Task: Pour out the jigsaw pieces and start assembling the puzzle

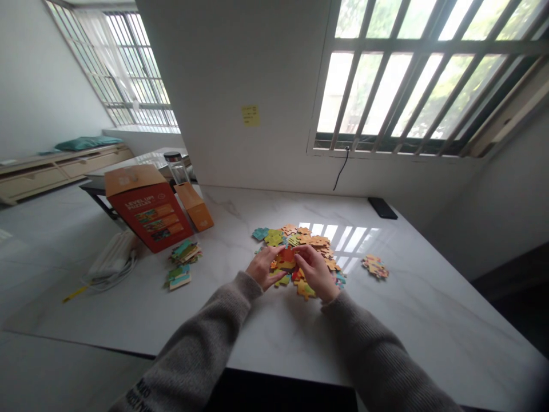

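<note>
Over a loose pile of jigsaw puzzle pieces, my two hands meet around a red and yellow puzzle piece. My left hand grips its left side, thumb below and fingers above. At the right side, the fingertips of my right hand are pinched together on its edge. Whether it is one piece or several joined ones cannot be made out. Orange, green, yellow and teal pieces lie around and under both hands, partly hidden by them.
A small heap of pieces lies to the right, and stacked pieces to the left. Behind those stand a red puzzle box, a small orange box and a glass bottle. A white power strip and a black phone rest on the marble-patterned table.
</note>
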Tool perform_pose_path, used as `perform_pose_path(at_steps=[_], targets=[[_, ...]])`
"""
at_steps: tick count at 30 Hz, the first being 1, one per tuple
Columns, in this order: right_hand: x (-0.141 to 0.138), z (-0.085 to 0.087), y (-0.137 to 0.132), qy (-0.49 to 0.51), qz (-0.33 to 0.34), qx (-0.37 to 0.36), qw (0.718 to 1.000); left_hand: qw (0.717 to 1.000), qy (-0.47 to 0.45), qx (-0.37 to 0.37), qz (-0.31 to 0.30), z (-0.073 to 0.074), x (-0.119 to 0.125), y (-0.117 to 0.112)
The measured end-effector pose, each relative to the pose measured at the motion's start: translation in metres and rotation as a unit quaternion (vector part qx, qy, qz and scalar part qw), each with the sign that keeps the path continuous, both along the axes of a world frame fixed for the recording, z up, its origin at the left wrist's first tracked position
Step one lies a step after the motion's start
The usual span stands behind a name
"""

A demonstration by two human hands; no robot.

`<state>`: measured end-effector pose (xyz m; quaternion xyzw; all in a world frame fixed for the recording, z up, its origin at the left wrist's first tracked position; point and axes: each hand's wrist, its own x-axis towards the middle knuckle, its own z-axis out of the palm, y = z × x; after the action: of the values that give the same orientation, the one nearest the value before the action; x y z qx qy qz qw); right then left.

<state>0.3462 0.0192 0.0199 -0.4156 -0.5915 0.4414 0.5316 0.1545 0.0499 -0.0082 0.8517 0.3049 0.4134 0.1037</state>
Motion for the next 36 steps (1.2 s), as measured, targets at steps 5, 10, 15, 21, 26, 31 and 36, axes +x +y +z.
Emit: perform_pose_path(at_steps=[5, 10, 15, 21, 26, 31, 36], targets=[[0.001, -0.001, 0.002, 0.004, -0.009, 0.005, 1.0, 0.997, -0.038, -0.068, 0.003, 0.0, 0.001, -0.004], [0.0, -0.006, 0.003, 0.087, -0.065, -0.035, 0.994, 0.987, -0.098, -0.127, 0.029, 0.009, 0.004, -0.011], [-0.008, -0.01, -0.001, 0.093, -0.072, -0.035, 0.992, 0.998, -0.031, -0.008, 0.061, 0.013, 0.0, -0.01], [-0.023, -0.012, -0.011, -0.001, 0.0, -0.005, 1.0, 0.992, 0.078, 0.037, 0.091, 0.014, -0.009, -0.012], [-0.024, -0.01, -0.015, -0.03, 0.04, 0.011, 0.999, 0.989, 0.11, 0.022, 0.093, 0.022, -0.032, -0.027], [-0.018, -0.008, -0.014, -0.078, 0.027, 0.029, 0.996, 0.967, 0.107, -0.037, 0.23, 0.023, -0.099, -0.042], [-0.017, -0.009, -0.015, -0.085, 0.041, 0.043, 0.995, 0.876, 0.19, -0.062, 0.439, 0.031, -0.173, -0.057]])
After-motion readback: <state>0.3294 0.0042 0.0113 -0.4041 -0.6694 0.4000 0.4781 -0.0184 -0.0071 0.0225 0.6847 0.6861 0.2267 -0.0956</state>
